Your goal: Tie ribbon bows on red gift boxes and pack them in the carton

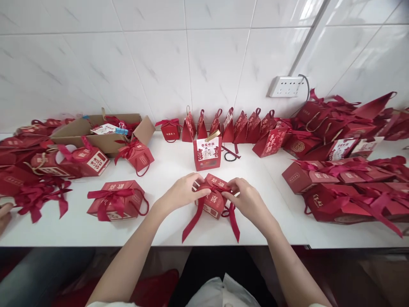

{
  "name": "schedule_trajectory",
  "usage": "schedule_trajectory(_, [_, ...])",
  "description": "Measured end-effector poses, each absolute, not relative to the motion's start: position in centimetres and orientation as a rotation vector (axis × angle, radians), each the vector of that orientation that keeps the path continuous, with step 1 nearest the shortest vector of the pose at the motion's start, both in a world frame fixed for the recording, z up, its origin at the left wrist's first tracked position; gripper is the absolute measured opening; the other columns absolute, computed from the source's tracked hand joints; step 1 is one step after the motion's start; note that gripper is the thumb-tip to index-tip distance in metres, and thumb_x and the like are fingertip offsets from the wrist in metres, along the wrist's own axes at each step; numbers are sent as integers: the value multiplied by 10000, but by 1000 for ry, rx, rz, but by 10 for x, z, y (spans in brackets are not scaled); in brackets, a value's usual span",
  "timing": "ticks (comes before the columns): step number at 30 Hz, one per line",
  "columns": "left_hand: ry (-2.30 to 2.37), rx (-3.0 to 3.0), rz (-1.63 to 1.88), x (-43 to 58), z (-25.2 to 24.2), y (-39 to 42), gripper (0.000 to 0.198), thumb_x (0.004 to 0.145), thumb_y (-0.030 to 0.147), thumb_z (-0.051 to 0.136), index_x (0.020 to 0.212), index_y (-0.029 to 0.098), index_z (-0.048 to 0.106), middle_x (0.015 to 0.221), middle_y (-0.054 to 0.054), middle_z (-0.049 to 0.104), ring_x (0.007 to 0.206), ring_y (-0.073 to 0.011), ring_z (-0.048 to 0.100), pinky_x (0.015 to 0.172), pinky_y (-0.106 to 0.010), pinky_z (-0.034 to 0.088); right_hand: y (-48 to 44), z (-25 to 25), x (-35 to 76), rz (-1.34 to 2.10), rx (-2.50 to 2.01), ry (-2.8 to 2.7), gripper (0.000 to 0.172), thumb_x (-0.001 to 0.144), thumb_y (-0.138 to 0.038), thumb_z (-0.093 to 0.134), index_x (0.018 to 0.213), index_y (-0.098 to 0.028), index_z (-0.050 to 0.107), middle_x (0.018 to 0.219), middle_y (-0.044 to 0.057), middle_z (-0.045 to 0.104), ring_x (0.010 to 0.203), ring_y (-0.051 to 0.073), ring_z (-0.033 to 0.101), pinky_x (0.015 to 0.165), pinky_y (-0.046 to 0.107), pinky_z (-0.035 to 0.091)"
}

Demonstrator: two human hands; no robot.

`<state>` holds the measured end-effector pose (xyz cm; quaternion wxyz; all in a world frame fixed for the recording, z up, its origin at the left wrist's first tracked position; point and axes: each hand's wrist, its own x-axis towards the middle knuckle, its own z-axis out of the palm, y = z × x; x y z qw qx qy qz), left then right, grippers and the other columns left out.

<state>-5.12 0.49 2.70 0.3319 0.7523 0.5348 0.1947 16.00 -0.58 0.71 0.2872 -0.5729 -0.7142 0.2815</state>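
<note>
A red gift box [214,204] with pale lettering stands near the table's front edge, between my two hands. Across its top runs a dark red ribbon [196,221], its two loose tails hanging down in front. My left hand [185,189] pinches the ribbon at the box's left side. At the right side the fingers of my right hand [244,198] are closed on the same ribbon, by the bow's loop. Just behind stands a red and white printed box [207,153] with a gold handle. Another bow-tied red box [116,200] sits to the left.
Several triangular red boxes [240,127] line the tiled wall. An open cardboard box [86,138] stands at back left, beside a heap of ribbons [41,196]. Bow-tied boxes [348,204] are piled on the right. Another person's hand [4,215] shows at the left edge.
</note>
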Motion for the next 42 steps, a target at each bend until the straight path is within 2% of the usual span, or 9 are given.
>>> schedule_trajectory(3, [1449,1997,449,-48,33,-14,260,799,471,530,812,213,556,860,4,592,719,-154,582,659,-283,456,-12,3,160,667,-1436,-1951,35,842,-198,519,870,-209,538,906,50,582,798,188,603,693,322,484])
schedule_trajectory(8, [1598,2048,505,-32,33,-36,262,797,463,530,764,204,550,842,-7,536,797,-175,560,709,-300,444,-19,5,161,521,-1297,-2053,90,840,-129,475,817,-199,526,858,58,562,806,195,569,689,311,469])
schedule_trajectory(13, [1618,1922,559,-23,27,-42,145,839,333,466,802,213,537,843,3,580,720,-148,567,646,-271,426,-20,16,171,825,-1295,-2085,30,829,-207,514,838,-205,485,722,-8,565,633,144,540,597,263,424])
schedule_trajectory(15, [1572,1854,558,-24,28,-43,183,854,341,445,775,212,548,791,9,609,686,-143,566,624,-263,415,-20,19,177,986,-1353,-2073,120,848,-321,525,863,-207,492,628,-39,544,555,132,506,549,253,389])
schedule_trajectory(18, [1496,1757,532,-28,30,-43,218,851,373,450,760,210,564,736,14,626,636,-141,557,587,-254,404,-21,18,181,1165,-1428,-1977,313,850,-490,499,743,-196,504,585,-31,525,535,125,469,524,247,358])
schedule_trajectory(22, [1417,1687,485,-36,30,-43,242,843,425,471,769,209,549,680,36,582,554,-114,499,525,-233,375,-24,11,183,1263,-1459,-1896,456,865,-545,426,578,-190,429,532,-36,424,506,107,381,492,242,299])
schedule_trajectory(30, [1429,1691,507,-39,40,-46,281,873,450,432,744,203,472,687,48,526,595,-98,459,553,-211,359,-27,6,180,1392,-1319,-1651,315,768,-443,607,667,-193,444,600,-40,463,546,101,415,510,223,327])
schedule_trajectory(35, [1357,1427,472,-43,37,-40,339,836,538,456,765,207,447,491,84,401,401,-72,346,406,-189,285,-28,3,177,1441,-1326,-1631,310,751,-429,632,664,-187,458,566,-50,457,514,89,404,481,212,308])
schedule_trajectory(42, [1310,1356,208,-64,41,-31,342,735,509,600,743,181,508,474,69,458,356,-60,341,351,-184,255,-25,2,178,1457,-1425,-1678,289,748,-435,626,669,-171,540,590,-25,522,554,108,452,522,230,331])
